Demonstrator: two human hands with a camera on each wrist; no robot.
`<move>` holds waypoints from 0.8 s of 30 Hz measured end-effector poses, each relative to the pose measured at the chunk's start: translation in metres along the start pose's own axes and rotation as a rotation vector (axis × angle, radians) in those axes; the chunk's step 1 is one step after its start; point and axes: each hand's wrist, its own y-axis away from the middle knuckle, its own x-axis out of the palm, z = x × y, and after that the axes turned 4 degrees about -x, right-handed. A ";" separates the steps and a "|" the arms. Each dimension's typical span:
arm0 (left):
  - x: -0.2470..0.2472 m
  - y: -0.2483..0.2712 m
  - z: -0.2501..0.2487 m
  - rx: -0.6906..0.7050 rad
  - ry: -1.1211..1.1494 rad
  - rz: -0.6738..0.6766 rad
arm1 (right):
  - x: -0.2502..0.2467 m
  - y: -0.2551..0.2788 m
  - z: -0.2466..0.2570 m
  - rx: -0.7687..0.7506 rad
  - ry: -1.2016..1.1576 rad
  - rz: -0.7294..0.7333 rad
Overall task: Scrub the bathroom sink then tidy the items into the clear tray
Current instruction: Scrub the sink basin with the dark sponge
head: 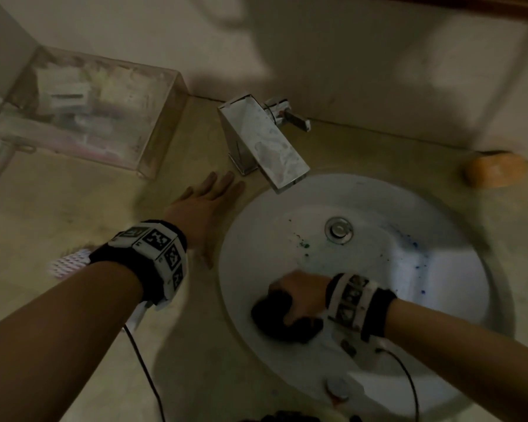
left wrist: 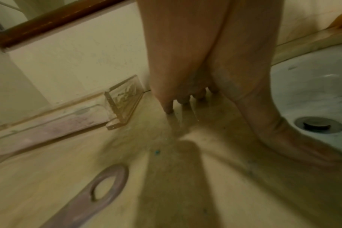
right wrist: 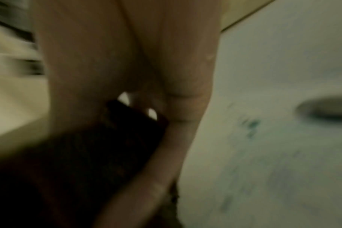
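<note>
The white round sink (head: 439, 269) carries green and blue specks near its drain (head: 338, 230). My right hand (head: 296, 300) grips a dark sponge (head: 287, 321) against the sink's near-left wall. In the right wrist view the sponge (right wrist: 84, 154) fills the space under my curled fingers, blurred, with a greenish stain (right wrist: 252, 126) beside it. My left hand (head: 214, 202) lies flat on the beige counter, left of the sink and just before the faucet (head: 265, 141); its straight fingertips (left wrist: 185, 100) touch the counter. The clear tray (head: 83, 108) stands at the back left with several items inside.
An orange soap bar (head: 494, 169) lies on the counter at the back right. A pink-and-white striped item (head: 70, 263) sits under my left wrist, and a purple handle with a hole (left wrist: 105, 185) lies on the counter. The wall runs close behind the faucet.
</note>
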 end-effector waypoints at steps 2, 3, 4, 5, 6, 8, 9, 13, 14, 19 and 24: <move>0.000 0.000 0.000 0.002 -0.006 -0.012 | 0.026 0.002 0.009 -0.022 0.035 0.122; 0.000 0.000 -0.001 0.003 -0.011 -0.015 | 0.034 -0.001 0.009 -0.008 0.037 0.092; 0.000 0.001 -0.002 0.000 -0.014 -0.013 | 0.035 -0.002 0.006 0.011 0.032 0.024; -0.001 0.001 -0.002 -0.004 -0.013 -0.009 | 0.032 -0.005 0.003 0.042 0.023 -0.058; -0.002 0.002 -0.003 -0.007 -0.011 -0.006 | 0.027 -0.008 0.000 0.081 0.010 -0.138; -0.002 0.001 -0.003 -0.009 -0.012 0.001 | 0.008 -0.018 -0.007 0.170 -0.051 -0.296; -0.002 0.000 -0.003 -0.009 -0.018 0.007 | -0.004 -0.025 -0.012 0.228 -0.096 -0.390; 0.000 0.000 -0.004 -0.029 -0.017 0.009 | -0.058 -0.046 -0.040 0.502 -0.224 -0.746; 0.000 0.000 -0.004 -0.027 -0.016 0.006 | -0.066 -0.046 -0.043 0.526 -0.245 -0.771; 0.000 -0.002 0.000 -0.011 0.014 0.001 | -0.054 -0.041 -0.023 0.444 -0.277 -0.730; 0.000 -0.001 0.000 0.007 0.041 0.000 | -0.026 -0.063 0.014 0.219 -0.378 -0.544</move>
